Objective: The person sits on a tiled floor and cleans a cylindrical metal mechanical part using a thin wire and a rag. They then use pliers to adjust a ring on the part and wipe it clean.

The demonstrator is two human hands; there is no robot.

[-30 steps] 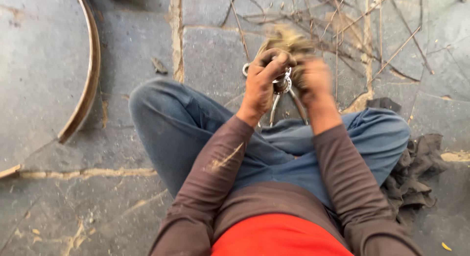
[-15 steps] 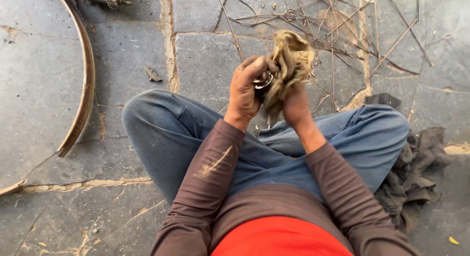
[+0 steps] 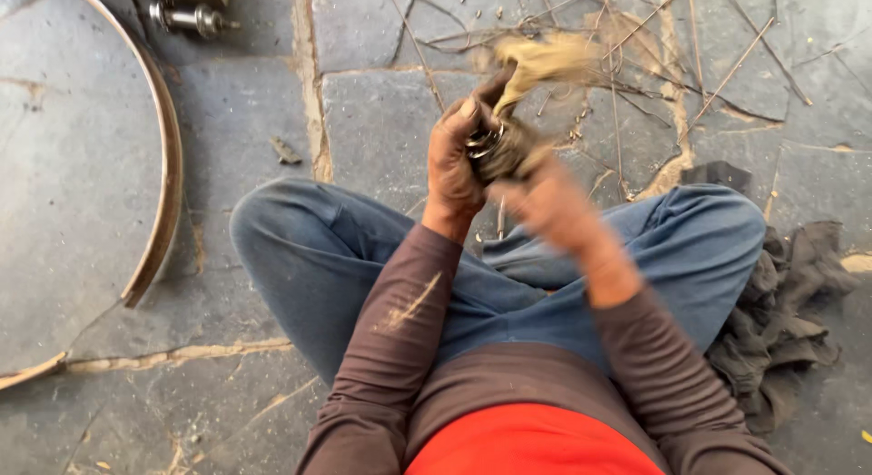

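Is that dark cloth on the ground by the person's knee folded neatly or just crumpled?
Crumpled. The dark cloth lies in an uneven heap of wrinkles and loose edges on the stone floor, beside the jeans-covered knee, with no flat folds showing.

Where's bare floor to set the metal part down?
Bare stone slab lies between the curved rim and the left hand, above the left knee. Crowded: thin rods ahead on the right, dark rags by the right knee.

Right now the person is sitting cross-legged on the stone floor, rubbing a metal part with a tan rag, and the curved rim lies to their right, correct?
Not quite. In the head view the curved rim lies to the person's left. The rest holds: hands rub the metal part with the tan rag.
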